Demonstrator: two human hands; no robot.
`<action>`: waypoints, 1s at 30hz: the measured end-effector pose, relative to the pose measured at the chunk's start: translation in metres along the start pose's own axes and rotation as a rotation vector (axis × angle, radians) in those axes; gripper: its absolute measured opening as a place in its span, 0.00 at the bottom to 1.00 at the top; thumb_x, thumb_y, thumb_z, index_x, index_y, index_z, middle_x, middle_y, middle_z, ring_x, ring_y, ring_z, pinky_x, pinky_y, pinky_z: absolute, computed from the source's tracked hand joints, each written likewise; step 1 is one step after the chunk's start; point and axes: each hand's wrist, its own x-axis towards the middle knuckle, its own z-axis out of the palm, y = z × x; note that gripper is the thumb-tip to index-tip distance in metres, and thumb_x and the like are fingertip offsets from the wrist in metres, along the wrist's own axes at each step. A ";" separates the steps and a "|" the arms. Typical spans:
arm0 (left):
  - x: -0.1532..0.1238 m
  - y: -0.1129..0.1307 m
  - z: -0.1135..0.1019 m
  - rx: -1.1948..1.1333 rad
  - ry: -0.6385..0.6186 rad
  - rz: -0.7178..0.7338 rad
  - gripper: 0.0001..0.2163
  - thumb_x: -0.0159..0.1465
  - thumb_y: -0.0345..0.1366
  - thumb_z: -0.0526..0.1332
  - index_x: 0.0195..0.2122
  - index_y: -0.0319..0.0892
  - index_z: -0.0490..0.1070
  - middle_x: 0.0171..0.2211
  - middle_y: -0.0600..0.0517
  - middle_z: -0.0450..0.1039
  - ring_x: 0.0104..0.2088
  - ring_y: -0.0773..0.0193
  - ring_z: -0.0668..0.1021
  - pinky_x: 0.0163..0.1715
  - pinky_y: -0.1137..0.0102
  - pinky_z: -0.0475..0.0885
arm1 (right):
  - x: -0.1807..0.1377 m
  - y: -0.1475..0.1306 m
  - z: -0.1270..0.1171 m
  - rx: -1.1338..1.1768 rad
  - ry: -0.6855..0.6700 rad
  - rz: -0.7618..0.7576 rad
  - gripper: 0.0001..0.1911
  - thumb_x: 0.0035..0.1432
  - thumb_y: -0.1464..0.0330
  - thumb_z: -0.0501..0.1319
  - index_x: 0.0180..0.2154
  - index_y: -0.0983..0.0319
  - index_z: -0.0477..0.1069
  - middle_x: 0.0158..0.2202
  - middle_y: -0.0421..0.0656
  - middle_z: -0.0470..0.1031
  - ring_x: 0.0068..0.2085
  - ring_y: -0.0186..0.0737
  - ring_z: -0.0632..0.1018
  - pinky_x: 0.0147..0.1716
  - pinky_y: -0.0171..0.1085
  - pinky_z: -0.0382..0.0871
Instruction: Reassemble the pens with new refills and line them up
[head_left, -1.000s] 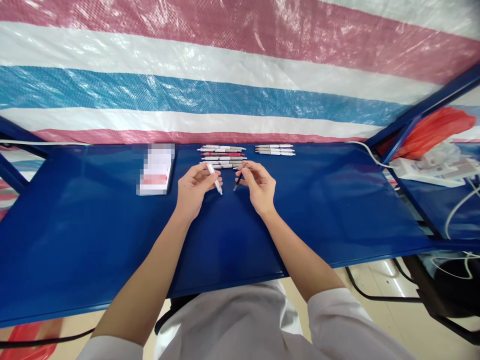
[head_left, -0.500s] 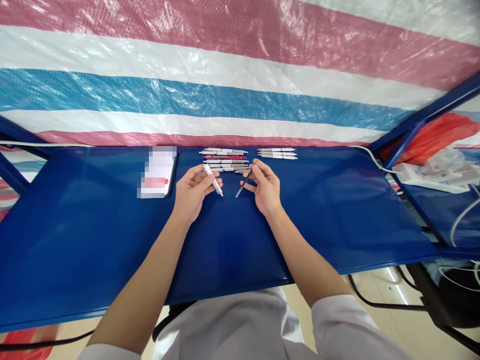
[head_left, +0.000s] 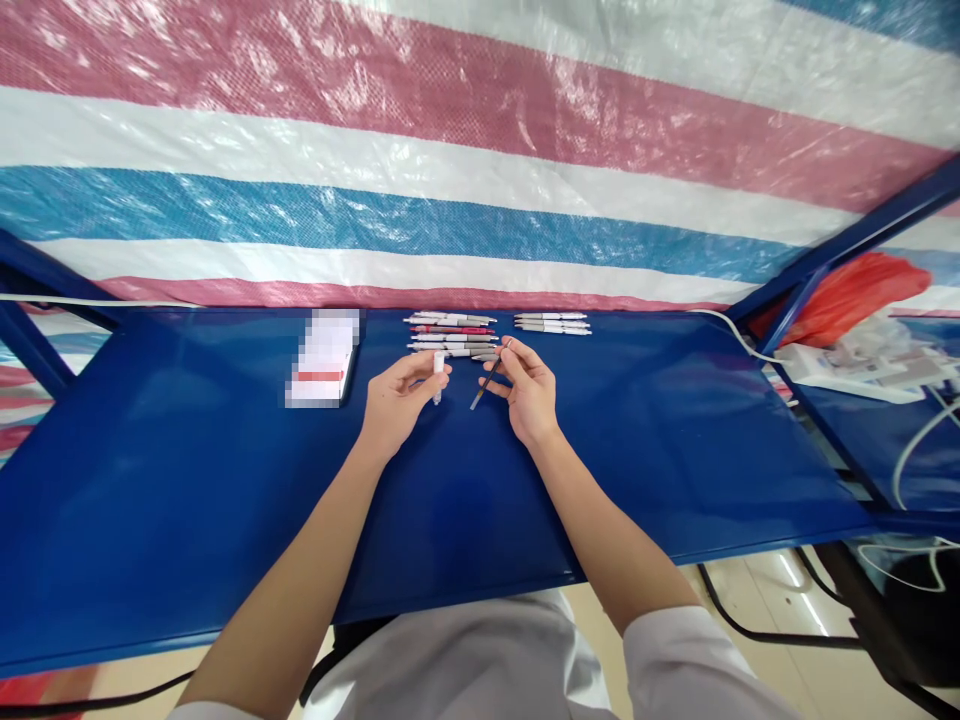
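Observation:
Between the thumb and fingers of my left hand (head_left: 397,398) is a white pen barrel (head_left: 439,364), held nearly upright over the table. My right hand (head_left: 534,395) pinches a thin dark pen refill (head_left: 487,382), its tip slanting down to the left. The barrel and the refill are apart, with a small gap between them. Just beyond my hands lies a stack of pens (head_left: 450,338), mostly white and grey with one red pen (head_left: 454,329) among them. To its right is a smaller group of white pens (head_left: 551,324).
A phone with a blurred screen (head_left: 326,360) lies on the blue table (head_left: 465,510), left of the pens. Striped plastic sheeting (head_left: 450,180) hangs behind the table. At the right are a white power strip (head_left: 847,375), a red plastic bag (head_left: 855,295) and a cable (head_left: 735,325).
My left hand has turned the pen barrel from a slant to nearly upright and moved slightly right. My right hand keeps the refill at about the same slant. The view has tilted up slightly.

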 end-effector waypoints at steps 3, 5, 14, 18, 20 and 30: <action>-0.002 0.003 0.000 0.051 -0.031 -0.039 0.17 0.55 0.41 0.71 0.45 0.42 0.80 0.38 0.47 0.82 0.36 0.58 0.82 0.39 0.63 0.79 | -0.003 -0.005 0.007 0.022 0.023 -0.032 0.17 0.49 0.60 0.71 0.41 0.57 0.76 0.39 0.39 0.78 0.36 0.36 0.80 0.33 0.40 0.82; -0.003 0.006 -0.001 0.064 -0.073 -0.068 0.18 0.56 0.43 0.71 0.46 0.43 0.80 0.39 0.48 0.82 0.35 0.58 0.82 0.39 0.62 0.80 | -0.003 -0.012 0.014 0.032 0.037 -0.061 0.17 0.48 0.60 0.71 0.40 0.57 0.76 0.38 0.39 0.78 0.35 0.35 0.80 0.32 0.39 0.82; -0.006 0.011 -0.005 0.055 -0.273 -0.155 0.20 0.57 0.46 0.69 0.49 0.44 0.79 0.37 0.47 0.82 0.31 0.59 0.81 0.37 0.61 0.80 | 0.008 -0.031 0.036 -0.019 0.079 -0.250 0.16 0.52 0.59 0.68 0.43 0.55 0.74 0.43 0.40 0.79 0.37 0.35 0.81 0.32 0.36 0.82; -0.005 0.012 -0.007 0.106 -0.327 -0.149 0.19 0.59 0.47 0.68 0.48 0.45 0.79 0.37 0.47 0.82 0.30 0.60 0.80 0.34 0.64 0.79 | 0.010 -0.025 0.034 -0.060 0.071 -0.274 0.15 0.54 0.59 0.66 0.44 0.53 0.73 0.43 0.38 0.78 0.39 0.36 0.81 0.33 0.38 0.81; -0.004 0.011 -0.007 0.120 -0.333 -0.152 0.19 0.59 0.47 0.67 0.49 0.46 0.79 0.37 0.47 0.82 0.30 0.60 0.80 0.34 0.64 0.79 | 0.009 -0.022 0.034 -0.065 0.061 -0.255 0.14 0.53 0.59 0.66 0.43 0.54 0.74 0.43 0.39 0.79 0.37 0.35 0.81 0.32 0.36 0.81; -0.002 0.010 -0.005 0.108 -0.267 -0.177 0.19 0.58 0.48 0.68 0.47 0.45 0.80 0.37 0.48 0.82 0.32 0.59 0.81 0.40 0.61 0.79 | -0.001 -0.014 0.029 -0.130 -0.071 -0.154 0.10 0.49 0.62 0.70 0.34 0.57 0.77 0.33 0.38 0.81 0.33 0.35 0.82 0.34 0.37 0.82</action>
